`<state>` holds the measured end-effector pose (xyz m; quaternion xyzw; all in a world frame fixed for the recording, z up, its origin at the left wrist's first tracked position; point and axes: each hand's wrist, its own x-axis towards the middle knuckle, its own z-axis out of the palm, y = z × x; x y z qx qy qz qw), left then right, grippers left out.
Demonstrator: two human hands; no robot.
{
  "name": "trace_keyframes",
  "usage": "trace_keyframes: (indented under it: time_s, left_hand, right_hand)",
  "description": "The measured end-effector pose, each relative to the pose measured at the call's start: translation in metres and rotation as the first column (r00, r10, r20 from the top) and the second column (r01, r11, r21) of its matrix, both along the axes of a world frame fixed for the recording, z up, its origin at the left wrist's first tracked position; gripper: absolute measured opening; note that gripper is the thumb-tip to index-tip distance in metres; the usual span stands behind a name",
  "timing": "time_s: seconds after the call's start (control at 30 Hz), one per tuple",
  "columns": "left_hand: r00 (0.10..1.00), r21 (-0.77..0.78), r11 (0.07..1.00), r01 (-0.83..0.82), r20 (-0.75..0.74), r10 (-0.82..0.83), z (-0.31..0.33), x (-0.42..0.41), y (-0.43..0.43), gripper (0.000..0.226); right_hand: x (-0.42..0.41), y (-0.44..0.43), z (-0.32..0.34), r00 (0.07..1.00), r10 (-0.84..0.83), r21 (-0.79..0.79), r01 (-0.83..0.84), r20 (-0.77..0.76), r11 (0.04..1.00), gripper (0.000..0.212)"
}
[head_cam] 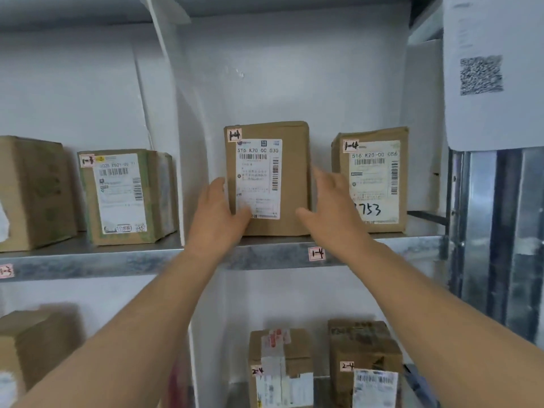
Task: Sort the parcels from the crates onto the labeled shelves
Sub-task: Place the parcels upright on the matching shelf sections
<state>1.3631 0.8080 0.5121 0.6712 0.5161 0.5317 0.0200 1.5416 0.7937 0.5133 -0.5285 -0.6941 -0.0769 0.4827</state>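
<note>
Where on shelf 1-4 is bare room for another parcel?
Between the white upright and the middle parcel, where the left hand is. Another strip lies right of the 753 parcel. The gap between both parcels is tight; the right hand fills it.

Matt brown cardboard parcel with a white paper label on a dull, mottled metal shelf.

a parcel sorting room or small warehouse: galvanized metal shelves with handwritten bay tags, taped cardboard parcels bearing barcode shipping labels, and a posted qr-code sheet.
</note>
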Motion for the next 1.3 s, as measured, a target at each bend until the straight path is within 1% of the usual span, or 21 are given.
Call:
trace_keyframes:
  time_s: [0.07,0.1,0.17,0.23,0.3,0.37,0.47,0.63,0.73,0.83,0.93,0.97,1.03,1.1,1.17,1.2,1.3]
  left_hand:
    - [1.0,-0.085,0.996,-0.018,0.002,0.019,-0.003,0.001,0.005,0.068]
    - [1.0,-0.123,0.992,-0.008,0.011,0.009,-0.005,0.001,0.007,0.064]
    - [1.0,-0.165,0.986,0.004,0.022,0.0,-0.007,0.002,0.007,0.053]
    - [0.999,-0.171,0.985,-0.014,0.028,0.019,-0.009,0.001,0.005,0.05]
    - [0.999,-0.173,0.984,-0.039,0.026,0.045,-0.01,-0.001,0.004,0.049]
    - [0.998,-0.179,0.983,-0.046,0.031,0.052,-0.012,-0.004,0.003,0.048]
    - [0.997,-0.181,0.982,-0.059,0.037,0.067,-0.014,-0.008,0.004,0.048]
    - [0.994,-0.187,0.976,-0.113,-0.025,0.11,-0.015,-0.009,0.01,0.044]
    - [0.993,-0.193,0.974,-0.121,-0.033,0.117,-0.016,-0.011,0.011,0.044]
    - [0.996,-0.21,0.973,-0.092,-0.021,0.09,-0.015,-0.01,0.009,0.051]
    - [0.996,-0.22,0.971,-0.091,-0.012,0.09,-0.014,-0.01,0.003,0.067]
    - [0.994,-0.2,0.974,-0.105,-0.012,0.105,-0.014,-0.01,0.0,0.068]
    - [0.99,-0.112,0.984,-0.141,-0.011,0.141,-0.013,-0.008,-0.009,0.069]
    - [0.99,0.037,0.989,-0.142,-0.004,0.142,-0.011,0.001,-0.019,0.066]
    - [0.997,0.168,0.982,-0.082,0.002,0.083,-0.005,0.019,-0.03,0.059]
    - [0.999,0.199,0.979,-0.04,0.013,0.038,-0.003,0.029,-0.034,0.057]
    - [0.997,0.215,0.974,0.072,0.012,-0.076,0.003,0.066,-0.041,0.055]
  right_hand:
    - [-0.001,0.007,-0.006,1.0,-0.001,-0.087,0.0,-0.005,0.996,0.062]
    - [-0.001,0.01,-0.009,1.0,-0.005,-0.132,0.005,0.001,0.991,0.057]
    - [-0.002,0.014,-0.012,0.999,-0.023,-0.196,0.028,0.026,0.98,0.039]
    - [-0.001,0.016,-0.012,0.999,-0.038,-0.218,0.045,0.038,0.975,0.026]
    - [-0.001,0.018,-0.012,0.998,-0.043,-0.212,0.051,0.046,0.976,0.02]
    - [-0.003,0.018,-0.011,0.997,-0.042,-0.211,0.054,0.064,0.976,0.018]
    - [-0.007,0.02,-0.012,0.996,-0.032,-0.218,0.05,0.083,0.975,0.021]
    - [-0.009,0.021,-0.013,0.996,-0.05,-0.216,0.066,0.077,0.974,0.021]
    - [-0.009,0.021,-0.014,0.996,-0.05,-0.218,0.065,0.076,0.974,0.02]
    - [-0.009,0.019,-0.013,0.996,-0.052,-0.215,0.066,0.069,0.974,0.018]
    - [-0.007,0.009,-0.012,0.997,-0.049,-0.184,0.06,0.062,0.981,0.019]
    - [-0.006,0.004,-0.012,0.997,-0.043,-0.156,0.053,0.067,0.986,0.02]
    - [-0.002,-0.007,-0.01,0.995,-0.035,-0.065,0.041,0.099,0.997,0.026]
    - [0.007,-0.019,-0.005,0.994,-0.025,0.028,0.022,0.104,0.999,0.034]
    - [0.022,-0.027,0.001,0.998,-0.017,0.1,0.011,0.062,0.995,0.04]
    - [0.032,-0.03,0.003,0.999,-0.021,0.136,0.016,0.033,0.991,0.041]
    - [0.064,-0.035,0.007,0.997,-0.048,0.197,0.06,-0.063,0.979,0.05]
